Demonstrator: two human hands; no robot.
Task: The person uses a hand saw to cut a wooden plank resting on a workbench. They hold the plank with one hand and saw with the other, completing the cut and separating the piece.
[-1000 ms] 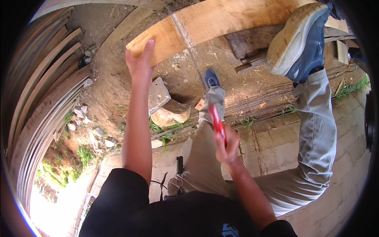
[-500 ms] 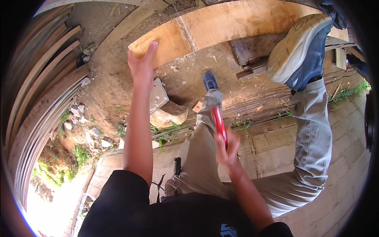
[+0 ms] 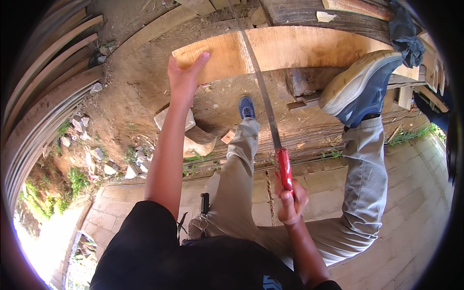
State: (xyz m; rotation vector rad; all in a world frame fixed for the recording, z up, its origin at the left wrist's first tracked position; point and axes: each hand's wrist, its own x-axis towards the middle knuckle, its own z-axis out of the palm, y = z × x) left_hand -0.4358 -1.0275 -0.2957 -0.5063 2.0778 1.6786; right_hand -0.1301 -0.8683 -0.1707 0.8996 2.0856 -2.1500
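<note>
My left hand (image 3: 186, 75) grips the left end of a wide wooden board (image 3: 309, 47), its thumb lying on the top face and the other fingers hidden below. In my right hand (image 3: 292, 202) is the red handle of a handsaw (image 3: 263, 89), fingers wrapped round it. Its long narrow blade runs away from me across the board, right of my left hand, and rests at a pale line over the wood. My raised right shoe (image 3: 365, 87) presses on the board's right part. The other shoe (image 3: 246, 107) stands on the dirt below the board.
Stacked curved planks (image 3: 43, 108) line the left side. A timber block (image 3: 309, 79) lies under the board, and dark beams (image 3: 333, 21) lie behind it. Stones (image 3: 176, 118) and wood offcuts (image 3: 200, 140) are scattered on the dirt. Behind them is a block wall (image 3: 411, 174).
My right hand has drawn back toward me with the saw, so more of the blade shows on my side of the board. My left hand still holds the board's end.
</note>
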